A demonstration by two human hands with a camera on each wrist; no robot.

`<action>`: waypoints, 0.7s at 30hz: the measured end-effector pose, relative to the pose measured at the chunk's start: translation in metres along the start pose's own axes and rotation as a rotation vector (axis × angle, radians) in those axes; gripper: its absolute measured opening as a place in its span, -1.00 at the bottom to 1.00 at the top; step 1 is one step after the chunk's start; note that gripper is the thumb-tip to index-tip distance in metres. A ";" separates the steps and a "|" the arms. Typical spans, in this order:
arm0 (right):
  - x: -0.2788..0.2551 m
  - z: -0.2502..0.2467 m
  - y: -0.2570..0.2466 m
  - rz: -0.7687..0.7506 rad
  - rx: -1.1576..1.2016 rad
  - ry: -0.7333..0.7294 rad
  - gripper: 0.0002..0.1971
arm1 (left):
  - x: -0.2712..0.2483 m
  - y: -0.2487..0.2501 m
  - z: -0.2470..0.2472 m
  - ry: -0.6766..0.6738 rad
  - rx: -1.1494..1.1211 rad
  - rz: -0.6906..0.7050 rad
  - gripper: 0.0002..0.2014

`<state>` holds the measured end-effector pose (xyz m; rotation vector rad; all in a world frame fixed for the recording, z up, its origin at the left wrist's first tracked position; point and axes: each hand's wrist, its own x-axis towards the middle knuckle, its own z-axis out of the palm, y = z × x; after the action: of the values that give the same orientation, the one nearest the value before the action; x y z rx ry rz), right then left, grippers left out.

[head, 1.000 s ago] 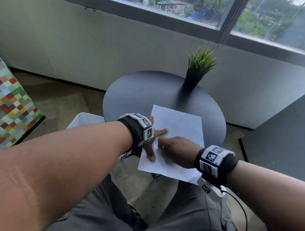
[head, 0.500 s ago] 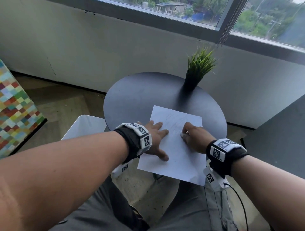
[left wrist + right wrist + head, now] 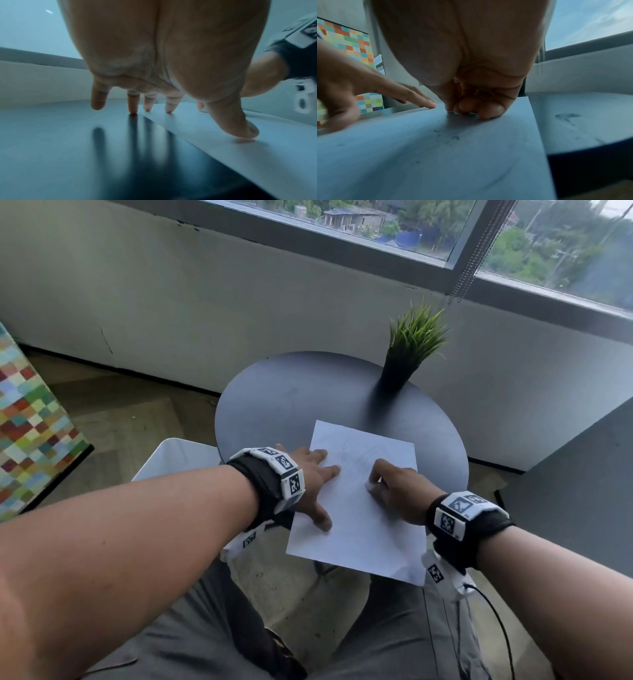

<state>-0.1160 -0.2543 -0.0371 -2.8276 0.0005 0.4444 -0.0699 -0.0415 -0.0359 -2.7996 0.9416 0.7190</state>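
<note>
Left fingers (image 3: 329, 470) splay flat on smooth white paper (image 3: 359, 537); right fingers (image 3: 381, 470) pinch a white lump (image 3: 371, 486).

A sheet of paper (image 3: 356, 529) is lying on the round table's (image 3: 291, 405) near side, its near edge overhanging. A potted plant (image 3: 407, 350) is standing far right. The left hand (image 3: 310, 484) is resting on the sheet's left edge, the right hand (image 3: 397, 494) on its right half.
</note>
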 end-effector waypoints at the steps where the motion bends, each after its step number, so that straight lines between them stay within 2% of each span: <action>1: -0.001 0.002 0.000 -0.014 -0.001 0.003 -0.86 | 0.001 -0.008 -0.003 0.008 0.000 -0.024 0.16; 5: -0.005 0.002 0.006 -0.047 -0.006 -0.030 -0.86 | 0.006 -0.034 0.000 0.024 -0.035 -0.093 0.21; 9: 0.001 -0.005 0.006 -0.068 -0.046 -0.078 -0.87 | 0.009 -0.026 0.012 0.007 -0.046 -0.069 0.29; 15: 0.021 0.001 -0.037 -0.215 -0.007 -0.005 -0.85 | 0.007 -0.020 0.020 0.021 -0.029 -0.022 0.29; 21: 0.028 0.010 -0.038 -0.158 0.060 -0.035 -0.86 | 0.005 -0.029 0.023 0.030 -0.034 -0.042 0.31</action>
<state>-0.0910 -0.2135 -0.0438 -2.7348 -0.2109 0.4499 -0.0590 -0.0152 -0.0603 -2.8575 0.8807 0.6963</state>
